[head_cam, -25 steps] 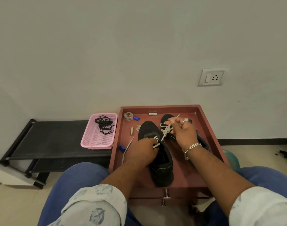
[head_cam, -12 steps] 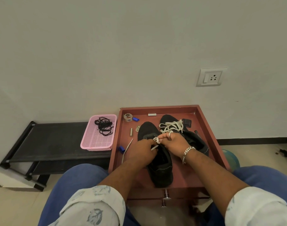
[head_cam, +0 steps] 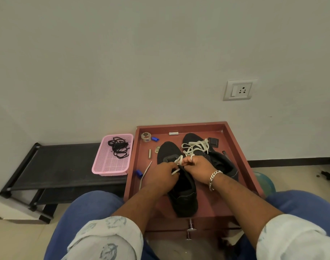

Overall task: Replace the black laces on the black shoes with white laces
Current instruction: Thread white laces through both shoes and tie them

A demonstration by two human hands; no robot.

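Observation:
Two black shoes lie in a red-brown tray [head_cam: 241,147]. The near shoe [head_cam: 182,192] points away from me, with a white lace [head_cam: 179,160] partly threaded at its eyelets. My left hand [head_cam: 163,175] grips the shoe's left side and pinches a lace end. My right hand [head_cam: 198,170] pinches the lace over the tongue. The far shoe [head_cam: 222,162] lies to the right, with a loose bundle of white lace [head_cam: 196,146] on it. Another white lace end [head_cam: 144,174] trails on the tray at left. The removed black laces [head_cam: 119,148] sit in a pink basket [head_cam: 108,164].
The tray also holds a tape roll [head_cam: 145,136], blue caps [head_cam: 154,139], small metal pieces [head_cam: 150,153] and a black square item [head_cam: 213,142]. A black low rack [head_cam: 53,166] stands to the left under the basket. A wall socket [head_cam: 239,90] is above.
My right hand came down from above the far shoe to the near shoe's eyelets, leaving the lace bundle lying on the far shoe. My left hand stayed on the near shoe.

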